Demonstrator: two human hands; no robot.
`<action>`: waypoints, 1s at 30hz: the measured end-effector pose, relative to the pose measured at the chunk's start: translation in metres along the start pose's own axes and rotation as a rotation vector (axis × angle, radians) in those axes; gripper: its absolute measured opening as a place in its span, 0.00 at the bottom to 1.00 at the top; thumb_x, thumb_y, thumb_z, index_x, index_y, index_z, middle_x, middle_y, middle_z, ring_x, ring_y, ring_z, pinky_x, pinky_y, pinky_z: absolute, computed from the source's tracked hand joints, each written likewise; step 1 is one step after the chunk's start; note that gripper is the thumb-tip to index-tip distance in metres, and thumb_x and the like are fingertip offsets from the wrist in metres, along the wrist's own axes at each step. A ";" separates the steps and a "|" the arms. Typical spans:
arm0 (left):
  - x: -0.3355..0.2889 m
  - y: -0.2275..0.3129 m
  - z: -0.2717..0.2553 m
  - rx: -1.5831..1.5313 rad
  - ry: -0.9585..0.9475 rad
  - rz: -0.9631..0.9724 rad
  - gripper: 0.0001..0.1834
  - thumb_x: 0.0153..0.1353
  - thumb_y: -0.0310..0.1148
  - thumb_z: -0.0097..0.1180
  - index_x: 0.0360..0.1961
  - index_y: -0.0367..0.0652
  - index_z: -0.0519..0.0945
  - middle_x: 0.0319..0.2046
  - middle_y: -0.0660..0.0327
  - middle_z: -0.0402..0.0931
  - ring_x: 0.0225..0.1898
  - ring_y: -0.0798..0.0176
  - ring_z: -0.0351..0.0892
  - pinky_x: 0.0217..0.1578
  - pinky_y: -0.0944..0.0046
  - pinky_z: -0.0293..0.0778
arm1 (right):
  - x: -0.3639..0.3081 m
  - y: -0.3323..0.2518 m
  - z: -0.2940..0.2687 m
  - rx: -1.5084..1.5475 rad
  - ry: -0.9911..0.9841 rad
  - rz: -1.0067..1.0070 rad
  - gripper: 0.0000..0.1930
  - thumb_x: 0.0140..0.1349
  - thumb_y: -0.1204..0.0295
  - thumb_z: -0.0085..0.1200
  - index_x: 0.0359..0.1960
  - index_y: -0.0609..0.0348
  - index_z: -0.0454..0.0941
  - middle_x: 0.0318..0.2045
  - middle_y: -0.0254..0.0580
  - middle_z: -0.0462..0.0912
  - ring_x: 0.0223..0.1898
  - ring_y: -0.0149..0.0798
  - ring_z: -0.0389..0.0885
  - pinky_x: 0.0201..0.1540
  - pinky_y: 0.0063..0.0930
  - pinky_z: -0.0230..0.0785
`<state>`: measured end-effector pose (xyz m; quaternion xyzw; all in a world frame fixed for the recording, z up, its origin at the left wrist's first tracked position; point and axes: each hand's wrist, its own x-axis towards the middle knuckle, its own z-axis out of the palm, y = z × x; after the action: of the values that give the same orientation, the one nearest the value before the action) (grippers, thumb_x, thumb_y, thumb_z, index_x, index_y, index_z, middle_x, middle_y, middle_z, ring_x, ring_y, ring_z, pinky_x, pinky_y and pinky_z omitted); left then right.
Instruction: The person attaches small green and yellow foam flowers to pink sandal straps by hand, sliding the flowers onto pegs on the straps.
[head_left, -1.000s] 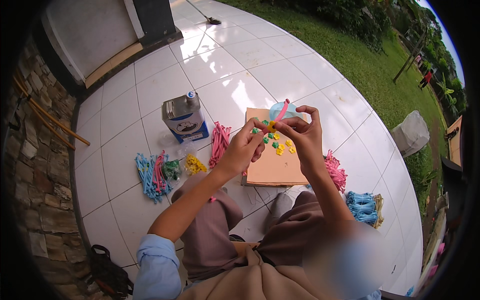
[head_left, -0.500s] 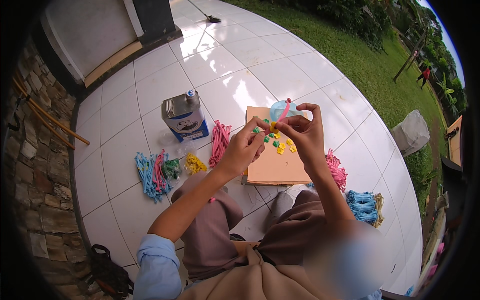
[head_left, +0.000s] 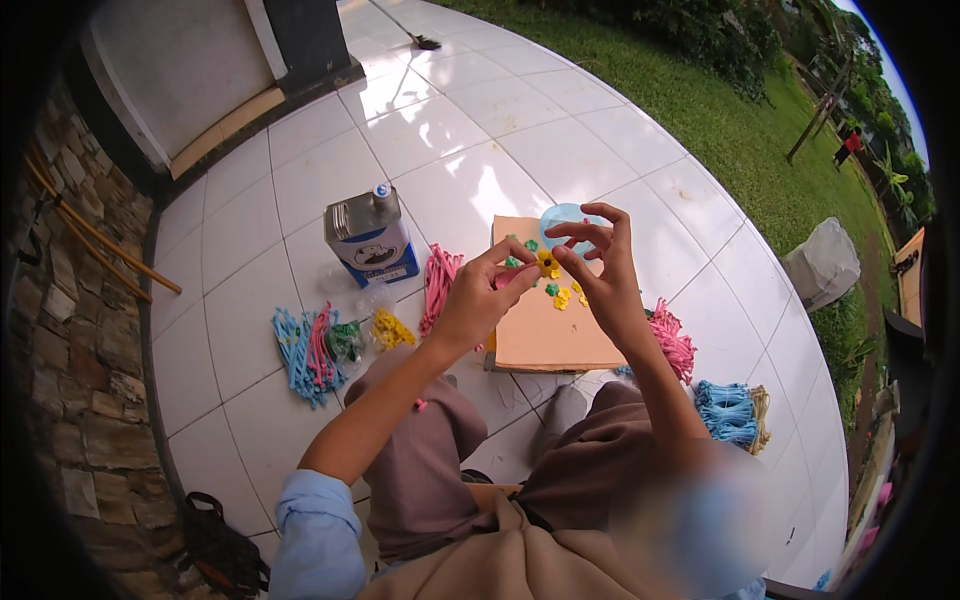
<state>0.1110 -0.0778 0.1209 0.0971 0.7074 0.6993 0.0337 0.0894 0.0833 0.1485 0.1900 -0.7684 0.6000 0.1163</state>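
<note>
Blue bowl [head_left: 563,214] and cardboard [head_left: 553,336] lie partly behind the spread right hand [head_left: 606,272] — left hand [head_left: 480,303] pinching a pink piece [head_left: 506,278].

Black bag [head_left: 222,545] beside a stone wall [head_left: 85,400], broom [head_left: 427,43] on white tiles [head_left: 235,395], pale sack [head_left: 820,268] near the lawn [head_left: 700,125].

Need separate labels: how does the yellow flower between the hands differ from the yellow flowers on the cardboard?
The raised flower is between left hand and right hand; the loose flowers lie on the cardboard. The raised flower shows a dark centre; the loose flowers show none plainly. Shared: yellow, flower-shaped.
</note>
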 end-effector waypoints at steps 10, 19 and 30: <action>-0.004 0.004 -0.001 0.235 -0.062 0.001 0.08 0.60 0.35 0.53 0.36 0.43 0.72 0.11 0.71 0.60 0.11 0.80 0.58 0.10 0.77 0.57 | -0.004 0.008 -0.007 -0.230 -0.245 0.000 0.21 0.51 0.74 0.59 0.43 0.56 0.62 0.28 0.36 0.77 0.47 0.36 0.68 0.48 0.36 0.52; -0.003 0.007 -0.021 -0.044 -0.174 0.001 0.09 0.64 0.29 0.39 0.45 0.41 0.66 0.26 0.58 0.75 0.22 0.75 0.70 0.25 0.76 0.67 | 0.007 0.026 0.000 0.025 -0.063 0.076 0.15 0.59 0.76 0.48 0.46 0.57 0.59 0.43 0.41 0.75 0.45 0.32 0.71 0.46 0.32 0.60; 0.035 0.017 -0.055 -0.767 0.217 0.023 0.01 0.65 0.27 0.38 0.36 0.45 0.61 0.47 0.47 0.70 0.51 0.52 0.72 0.51 0.55 0.73 | -0.035 0.046 0.067 0.450 -0.607 0.382 0.33 0.57 0.80 0.49 0.61 0.55 0.44 0.52 0.50 0.69 0.54 0.41 0.69 0.50 0.31 0.66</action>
<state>0.0680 -0.1249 0.1422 0.0109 0.3931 0.9193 -0.0152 0.1046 0.0334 0.0766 0.2330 -0.6389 0.6804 -0.2730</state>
